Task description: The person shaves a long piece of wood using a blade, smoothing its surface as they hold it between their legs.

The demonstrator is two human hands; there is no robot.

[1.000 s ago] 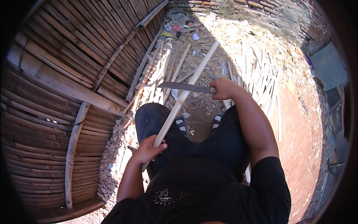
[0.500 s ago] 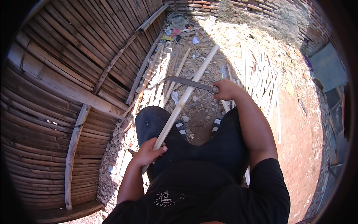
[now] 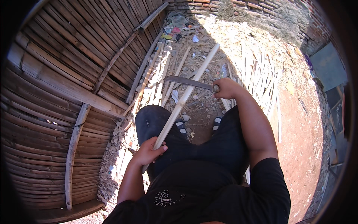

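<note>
A long pale bamboo strip [image 3: 181, 102] slants from beside my left hip, over my left thigh, to a far end above the littered ground. My left hand [image 3: 150, 152] is closed around its near part, thumb on top. Across the strip's middle lies the dark blade of a machete [image 3: 190, 82], its tip pointing left. My right hand [image 3: 226, 89] grips the machete's handle, most of which the fingers hide. The blade appears to touch the strip, though its edge is not clearly visible.
A bamboo-slat wall [image 3: 80, 48] stands close on my left. Several bamboo pieces [image 3: 161, 80] lie near it. To the right is a sunlit pile of thin split strips [image 3: 257, 82]. Shavings and scraps cover the ground ahead, up to a brick wall [image 3: 253, 7].
Almost nothing differs. The bamboo strip's far end has shifted very slightly, and both hands keep their grips in nearly the same places.
</note>
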